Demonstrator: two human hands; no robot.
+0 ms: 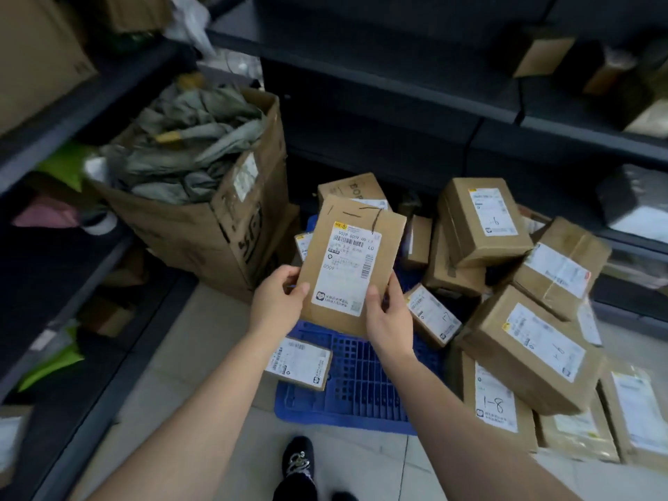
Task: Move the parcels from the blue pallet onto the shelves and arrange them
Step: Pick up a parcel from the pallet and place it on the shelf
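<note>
I hold a flat brown cardboard parcel [352, 254] with a white shipping label above the blue pallet [356, 377]. My left hand [278, 301] grips its lower left edge, thumb on the front. My right hand [388, 316] grips its lower right corner, thumb on the label. Several more labelled parcels lie piled on and beside the pallet, among them one marked 1-8 [495, 399], a large one above it [531, 348] and a small one at the pallet's left edge [300, 363]. Dark shelves [415, 103] stand behind the pile.
A big open carton [224, 218] stuffed with grey-green bags stands left of the pallet. Another shelf unit [54, 247] with green and pink packets runs along the left. My black shoe [298, 461] is on the pale tiled floor in front of the pallet.
</note>
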